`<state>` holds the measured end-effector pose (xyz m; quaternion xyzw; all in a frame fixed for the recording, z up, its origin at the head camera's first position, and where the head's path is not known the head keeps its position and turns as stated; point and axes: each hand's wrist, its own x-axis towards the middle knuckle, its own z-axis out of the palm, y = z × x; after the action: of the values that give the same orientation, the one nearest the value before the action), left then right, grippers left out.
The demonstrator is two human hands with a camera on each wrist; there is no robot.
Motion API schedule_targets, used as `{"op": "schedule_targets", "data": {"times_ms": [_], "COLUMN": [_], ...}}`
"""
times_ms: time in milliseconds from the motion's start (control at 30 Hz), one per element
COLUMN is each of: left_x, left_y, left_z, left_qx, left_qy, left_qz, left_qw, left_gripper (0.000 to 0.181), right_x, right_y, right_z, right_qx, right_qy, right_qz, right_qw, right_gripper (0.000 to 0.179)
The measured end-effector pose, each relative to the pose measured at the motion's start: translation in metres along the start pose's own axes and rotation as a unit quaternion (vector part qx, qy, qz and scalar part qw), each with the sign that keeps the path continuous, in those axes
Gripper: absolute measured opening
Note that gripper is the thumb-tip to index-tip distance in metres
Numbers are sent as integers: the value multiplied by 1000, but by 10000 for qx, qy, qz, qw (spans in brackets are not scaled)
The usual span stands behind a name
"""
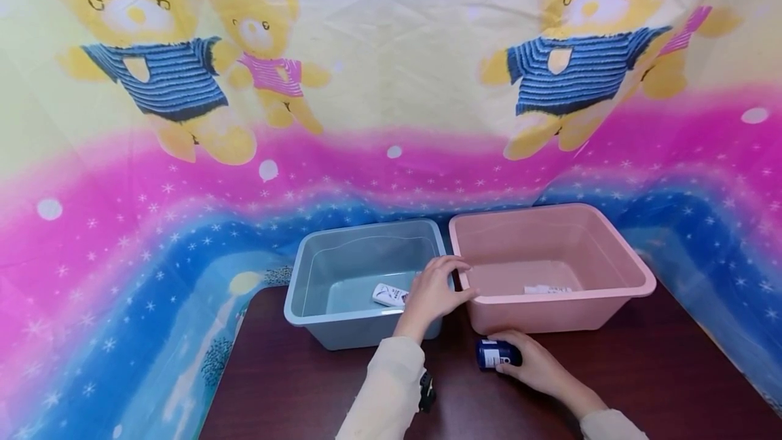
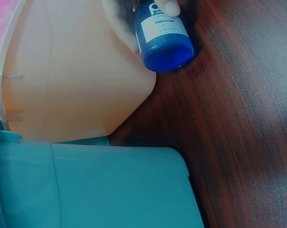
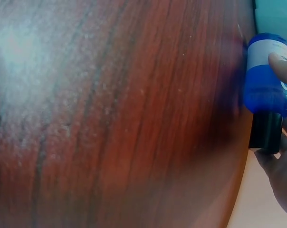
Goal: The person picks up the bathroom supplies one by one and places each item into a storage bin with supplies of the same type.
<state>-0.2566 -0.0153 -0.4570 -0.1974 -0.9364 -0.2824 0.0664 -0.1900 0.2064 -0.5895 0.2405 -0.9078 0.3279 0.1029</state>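
My right hand [image 1: 537, 365] grips a small blue bottle [image 1: 489, 354] with a white label, thumb on one side and fingers on the other. The bottle is held sideways, its base pointing left, in front of the pink basin [image 1: 556, 312]. A black cap [image 3: 266, 133] shows at its other end in the right wrist view. My left hand [image 1: 435, 290] is at the pink basin's left rim, thumb and forefinger spread apart and fingertips right at the edge. Below that hand stands the blue-grey basin [image 1: 311, 277], with a white labelled pack [image 1: 389, 295] inside.
White items [image 1: 546, 289] lie on the floor of the pink basin, partly hidden by its front wall. Both basins stand side by side on a dark brown wooden table [image 1: 275, 386]. A cloth printed with bears [image 1: 391, 87] hangs behind and around the table.
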Motion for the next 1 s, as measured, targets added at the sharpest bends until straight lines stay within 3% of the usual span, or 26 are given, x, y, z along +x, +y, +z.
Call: {"op": "schedule_targets", "data": {"times_ms": [1000], "left_x": [0], "left_y": [1], "left_z": [-3], "left_qx": [61], "left_qy": [-1], "left_qz": [38], "left_qw": [10000], "left_gripper": [47], "right_x": [-1], "right_y": [0], "right_z": [3], "right_qx": [136], "right_qy": [20], "right_qz": [483], "right_qw": [9987], "right_gripper": [51]}}
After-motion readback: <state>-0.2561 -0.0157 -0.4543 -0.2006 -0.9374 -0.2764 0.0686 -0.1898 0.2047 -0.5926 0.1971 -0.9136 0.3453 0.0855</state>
